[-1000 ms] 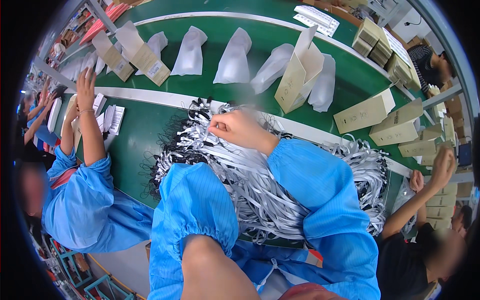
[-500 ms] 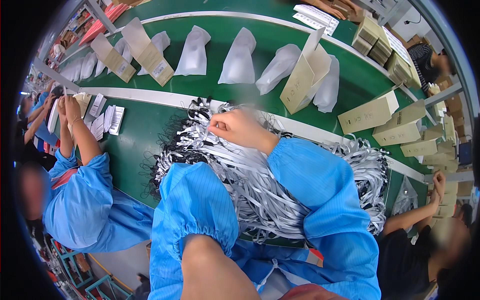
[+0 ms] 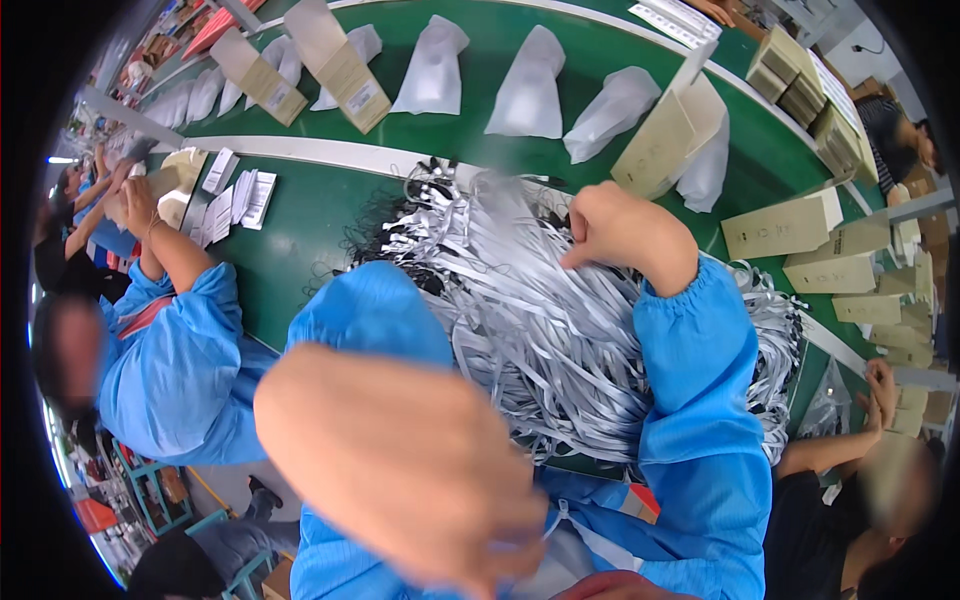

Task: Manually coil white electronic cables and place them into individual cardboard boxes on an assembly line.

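Observation:
A large pile of white lanyards (image 3: 545,330) with black cord ends lies on the green table. My right hand (image 3: 630,235) hovers at the pile's far right side, fingers curled and thumb close to them; what they hold, if anything, is hidden. Close to the camera, my left hand (image 3: 400,465) is raised in front of my body, big and smeared by motion. Its fingers point down toward my chest, and I cannot make out what is in them. Both forearms wear blue sleeves.
White-wrapped items (image 3: 530,85) and open cream boxes (image 3: 670,130) stand on the belt (image 3: 475,70) beyond a white rail. Folded papers (image 3: 240,200) lie at the left. A co-worker in blue (image 3: 180,350) sits on my left, another in black (image 3: 820,520) on my right.
My right hand has moved right across the pile from its middle. My left hand has come up into view, where only the forearm and sleeve showed. The whole view has shifted slightly.

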A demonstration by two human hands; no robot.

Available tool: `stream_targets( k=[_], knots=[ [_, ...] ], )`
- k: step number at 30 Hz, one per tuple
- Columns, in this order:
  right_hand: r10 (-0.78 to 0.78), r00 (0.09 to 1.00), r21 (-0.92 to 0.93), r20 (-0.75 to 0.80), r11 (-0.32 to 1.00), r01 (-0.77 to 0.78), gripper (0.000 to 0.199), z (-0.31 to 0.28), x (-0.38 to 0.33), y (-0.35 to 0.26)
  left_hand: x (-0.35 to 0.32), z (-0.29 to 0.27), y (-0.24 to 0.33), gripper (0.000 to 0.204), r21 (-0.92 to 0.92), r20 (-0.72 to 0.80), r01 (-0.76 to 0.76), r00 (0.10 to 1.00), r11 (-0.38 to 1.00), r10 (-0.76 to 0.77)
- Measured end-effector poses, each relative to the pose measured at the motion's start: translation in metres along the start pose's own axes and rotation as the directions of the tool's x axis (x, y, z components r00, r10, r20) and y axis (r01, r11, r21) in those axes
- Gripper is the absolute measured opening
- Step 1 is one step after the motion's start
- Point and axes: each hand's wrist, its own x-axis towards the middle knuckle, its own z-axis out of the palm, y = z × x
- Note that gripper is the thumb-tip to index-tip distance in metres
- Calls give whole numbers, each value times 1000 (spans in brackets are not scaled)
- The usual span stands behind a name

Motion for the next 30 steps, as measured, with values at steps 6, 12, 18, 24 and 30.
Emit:
stream_targets(
  k=[6,12,18,24,30],
  knots=[
    [76,946,79,316,991,-107,36,1,10,-16,-12,-6,-69,34,-47,-387,598,728,800,-566],
    [47,979,-117,200,993,-24,29,16,16,-15,-33,-3,-178,32,-195,-158,879,410,435,-898],
    [-184,978,397,103,909,129,17,-41,10,-8,-24,-9,-179,30,-362,-78,731,595,579,-800],
    [-78,996,432,-52,897,92,16,-67,-10,-27,-38,-20,-151,26,-381,-63,756,553,532,-831],
    [-104,933,407,345,912,-49,19,-88,-35,-15,-62,-28,-119,21,-260,-238,801,488,539,-840]
  ],
)
